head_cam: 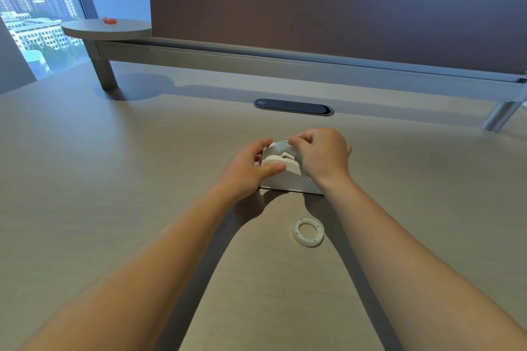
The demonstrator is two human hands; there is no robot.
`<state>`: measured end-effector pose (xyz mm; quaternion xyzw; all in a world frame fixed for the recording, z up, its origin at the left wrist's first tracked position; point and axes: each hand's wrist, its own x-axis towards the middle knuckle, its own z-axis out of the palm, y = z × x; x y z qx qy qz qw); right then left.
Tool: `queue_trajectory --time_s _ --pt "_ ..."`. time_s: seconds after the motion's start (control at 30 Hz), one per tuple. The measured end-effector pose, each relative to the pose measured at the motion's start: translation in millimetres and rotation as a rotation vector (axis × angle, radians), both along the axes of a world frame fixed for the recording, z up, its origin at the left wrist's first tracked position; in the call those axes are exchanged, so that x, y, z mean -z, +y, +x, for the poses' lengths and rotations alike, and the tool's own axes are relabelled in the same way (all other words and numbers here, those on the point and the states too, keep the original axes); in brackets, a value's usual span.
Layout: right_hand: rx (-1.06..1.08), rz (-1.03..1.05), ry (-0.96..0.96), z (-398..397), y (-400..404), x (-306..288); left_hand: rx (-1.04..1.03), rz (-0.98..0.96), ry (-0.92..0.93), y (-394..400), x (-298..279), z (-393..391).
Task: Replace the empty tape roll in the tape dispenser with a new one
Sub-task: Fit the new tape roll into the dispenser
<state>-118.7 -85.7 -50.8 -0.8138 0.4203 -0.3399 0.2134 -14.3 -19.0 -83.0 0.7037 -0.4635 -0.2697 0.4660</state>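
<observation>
Gripping a white tape dispenser (285, 177) from both sides, a person works at a pale wood-grain desk (114, 179), bare forearms reaching in from the near edge. The left hand (248, 171) wraps the dispenser's left flank, thumb laid across its near face and fingers curled round the far side. The right hand (322, 154) covers the dispenser's right end, its fingertips (295, 142) pinched narrow on the top of a clear tape roll (281, 147) seated in the dispenser's cradle; whether a strip of tape is held between them cannot be told. The dispenser stands on its base at the desk's centre. An empty white tape core (308, 232) lies flat on the desk at six o'clock from the dispenser, near it but apart, touched by neither hand. At twelve o'clock, well beyond the hands, a dark oval cable port (293, 107) is set into the desktop. Behind it a brown partition screen (342, 3) rises on a grey rail, and at ten o'clock a small round shelf (105, 29) carries a small red object (109, 20) too small to identify. A window (31, 8) at the far left shows city buildings.
</observation>
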Motion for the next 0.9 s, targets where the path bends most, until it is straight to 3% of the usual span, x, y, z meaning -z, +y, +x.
queue_trajectory --time_s 0.1,0.2,0.53,0.9 --pt "-0.004 -0.274 0.224 -1 3 -2 0.002 0.001 0.001 0 -1 0" --pt "0.003 -0.363 0.340 -4 1 -10 0.007 0.012 -0.003 0 -3 0" --pt "-0.054 0.163 0.385 8 -9 -22 0.013 0.017 0.001 2 -4 0" --pt "-0.046 0.573 0.104 -9 -18 -50 0.018 0.048 -0.005 3 -7 -1"
